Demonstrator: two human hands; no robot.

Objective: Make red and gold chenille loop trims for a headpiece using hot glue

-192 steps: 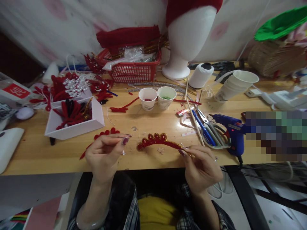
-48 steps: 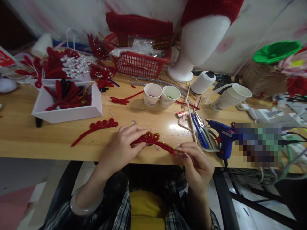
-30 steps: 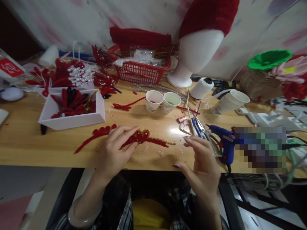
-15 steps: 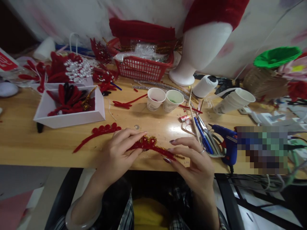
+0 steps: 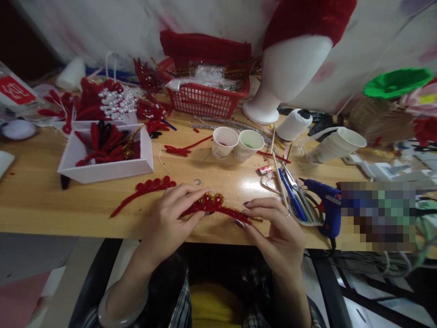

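Between my hands, just over the table's front edge, is a red fuzzy pipe-cleaner piece (image 5: pixel 218 208) with curled loops edged in gold tinsel. My left hand (image 5: pixel 174 214) pinches its left part, and the fingers cover that end. At the other end, my right hand (image 5: pixel 273 223) has thumb and fingertips closed on the straight red and gold tail. A second red pipe-cleaner piece (image 5: pixel 146 187) with a row of curls lies on the table left of my left hand.
A white box (image 5: pixel 109 171) of red and black pieces stands left. Two paper cups (image 5: pixel 223 148) sit beyond my hands. On the right lie scissors (image 5: pixel 292 177), a blue pen (image 5: pixel 290 196) and a blue glue gun (image 5: pixel 326 200). Behind are a red basket (image 5: pixel 205 101) and a white foam head (image 5: pixel 290 73).
The whole view has shifted slightly, so the table items appear a little further right. My hands keep their hold on the red and gold piece, with the right fingers nearly unmoved.
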